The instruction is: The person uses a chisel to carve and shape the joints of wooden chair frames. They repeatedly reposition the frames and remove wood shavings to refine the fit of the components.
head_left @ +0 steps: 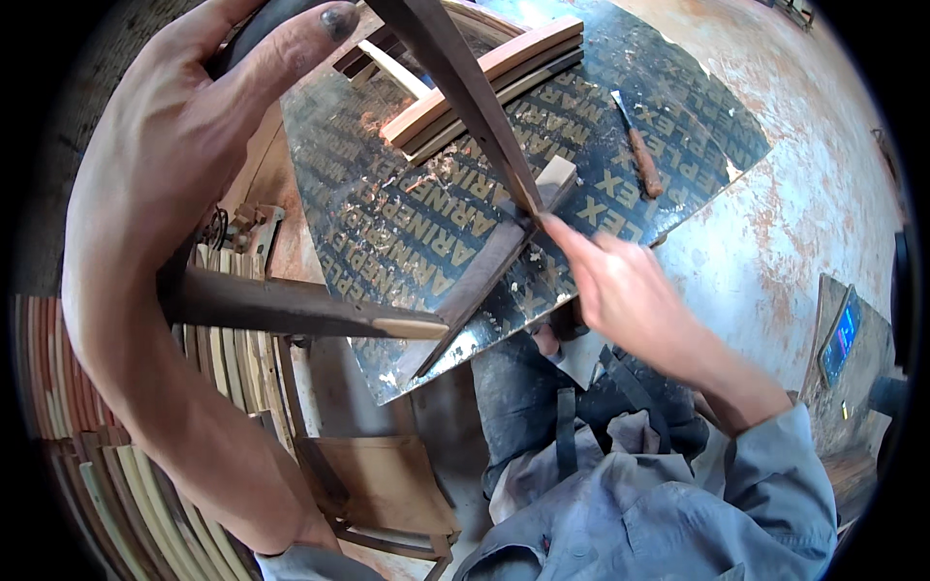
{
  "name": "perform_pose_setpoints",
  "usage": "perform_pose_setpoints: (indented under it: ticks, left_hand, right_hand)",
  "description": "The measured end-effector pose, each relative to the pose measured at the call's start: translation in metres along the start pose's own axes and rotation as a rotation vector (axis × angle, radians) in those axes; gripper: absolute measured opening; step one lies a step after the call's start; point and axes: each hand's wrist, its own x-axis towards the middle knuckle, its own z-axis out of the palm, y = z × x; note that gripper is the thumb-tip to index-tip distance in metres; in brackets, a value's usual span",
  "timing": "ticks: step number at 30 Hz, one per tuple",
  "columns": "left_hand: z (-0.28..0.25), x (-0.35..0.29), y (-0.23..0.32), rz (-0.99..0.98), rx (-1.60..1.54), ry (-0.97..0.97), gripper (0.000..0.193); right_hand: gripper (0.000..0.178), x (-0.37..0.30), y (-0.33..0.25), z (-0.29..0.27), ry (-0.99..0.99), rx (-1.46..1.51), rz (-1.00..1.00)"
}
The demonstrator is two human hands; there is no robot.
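Note:
A dark wooden frame (460, 92) with two long tapering legs is tilted over the workbench board. My left hand (179, 145), high on the left, is wrapped round its upper part; the thumb lies along the dark wood and the other fingers are partly hidden. The lower leg (291, 305) ends in a pale bare-wood face. My right hand (630, 300) has its fingers curled and pressed at the tip of the other leg. Under both tips a dark wooden bar (480, 276) lies slantwise on the board, with a pale wood block (557, 179) at its far end.
A wood-handled chisel (641, 160) lies at the right of the dark printed board (387, 223), among shavings. Curved wooden pieces (494, 82) are stacked at the back. Several wooden slats (145, 504) stand at the left. A phone (840, 337) rests on a side surface.

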Motion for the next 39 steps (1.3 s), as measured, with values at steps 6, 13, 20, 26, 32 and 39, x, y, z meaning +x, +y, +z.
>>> perform_pose_setpoints:
  ticks: [6,13,20,26,32,39]
  left_hand:
    - [0.002,0.009,0.041,0.074,-0.175,-0.05,0.056]
    - [0.015,0.002,0.054,0.07,-0.09,0.002,0.054]
    - [0.01,-0.013,0.062,-0.058,0.147,0.057,0.053]
    - [0.007,-0.024,0.057,-0.041,0.144,0.052,0.053]
    - [0.008,-0.014,0.046,0.001,0.107,0.049,0.053]
    - [0.007,-0.016,0.046,0.008,0.111,0.045,0.053]
  right_hand:
    - [0.058,-0.03,-0.03,0.025,0.023,0.204,-0.064]
    - [0.07,-0.058,-0.069,0.056,-0.101,0.194,-0.084]
    - [0.066,-0.059,-0.079,0.058,-0.122,0.14,-0.061]
    - [0.071,-0.046,-0.077,0.073,-0.078,0.151,-0.166]
    - [0.071,-0.062,-0.074,0.065,-0.081,0.092,-0.137]
    - [0.071,-0.086,-0.068,0.053,-0.081,0.152,-0.106]
